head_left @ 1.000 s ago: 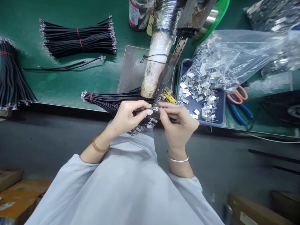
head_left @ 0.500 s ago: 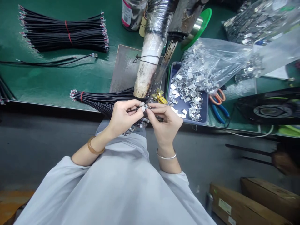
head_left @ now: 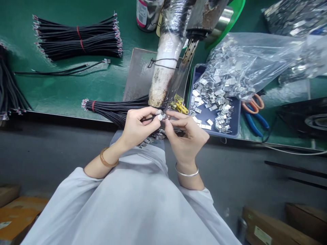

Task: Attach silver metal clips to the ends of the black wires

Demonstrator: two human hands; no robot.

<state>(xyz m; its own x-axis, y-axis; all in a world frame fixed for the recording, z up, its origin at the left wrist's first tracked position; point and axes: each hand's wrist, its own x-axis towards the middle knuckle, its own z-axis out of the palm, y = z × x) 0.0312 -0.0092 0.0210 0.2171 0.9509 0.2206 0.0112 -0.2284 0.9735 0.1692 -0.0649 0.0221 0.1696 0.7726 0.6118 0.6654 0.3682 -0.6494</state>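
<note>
Beneath the soldering nozzle, my left hand [head_left: 135, 129] pinches a thin black cable [head_left: 147, 119] between thumb and forefinger, whose tips wear white covers. Close to the cable's end, my right hand [head_left: 187, 136] grips a small metal USB connector [head_left: 166, 116] with its fingertips. Whether cable and connector touch cannot be made out. Behind my hands lies a bundle of black cables [head_left: 112, 108] with a red tie. Several metal plugs [head_left: 146, 141] show below my fingers at the table edge. To the right, loose USB connectors [head_left: 222, 110] fill part of a blue tray [head_left: 236, 126].
A white wrapped pipe [head_left: 165, 68] and a perforated metal rod [head_left: 190, 51] hang just above my hands. Orange-and-blue pliers [head_left: 255, 117] lie right of the tray. Another tied cable bundle [head_left: 79, 37] lies at the back left; a yellow tool [head_left: 181, 107] sits by my right hand.
The whole view has shifted, so the table things and both hands appear farther right. Both hands keep nearly the same pinch on cable and connector.
</note>
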